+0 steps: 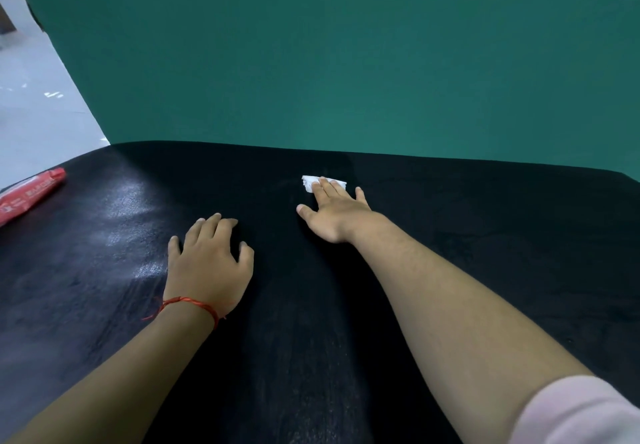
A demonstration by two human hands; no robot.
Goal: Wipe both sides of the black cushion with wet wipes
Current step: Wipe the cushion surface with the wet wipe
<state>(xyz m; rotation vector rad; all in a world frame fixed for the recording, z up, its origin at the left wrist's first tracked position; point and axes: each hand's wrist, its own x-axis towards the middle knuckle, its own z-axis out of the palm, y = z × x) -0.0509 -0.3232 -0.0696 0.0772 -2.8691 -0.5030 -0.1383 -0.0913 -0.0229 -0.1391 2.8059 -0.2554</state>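
A: First item, the black cushion [485,208]. Condition?

B: Broad, flat, matte black, with a fine grain to the surface. It fills the lower half of the view, and its far edge runs against a green wall [346,62]. The left part catches the light in pale, streaky sheen. The right part reads as plain dark.

A: Item two, the wet wipe [307,183]?

B: One, white, crumpled small. It lies on the cushion near the far edge, about midway across, under the fingertips of the right hand [334,216].

A: State of the hands?

B: Right hand: fingers straight and pressed flat on the wipe, thumb out to the side, gripping nothing. Left hand [207,263]: palm down on the cushion, nearer the person, fingers spread and slightly bent, holding nothing. A red string bracelet [188,305] sits on that wrist. A pale pink sleeve [581,412] shows on the right upper arm.

A: Anything else entered?

B: A red pack [29,197] with white print, at the cushion's left edge, beside a strip of pale floor [38,114].

A: Gaps in the record?

B: The pack is cut off by the frame and its print is too small to read. Part of the wipe is covered by the fingers. The cushion's near and right edges run out of view and its underside is hidden. What it rests on I cannot tell.
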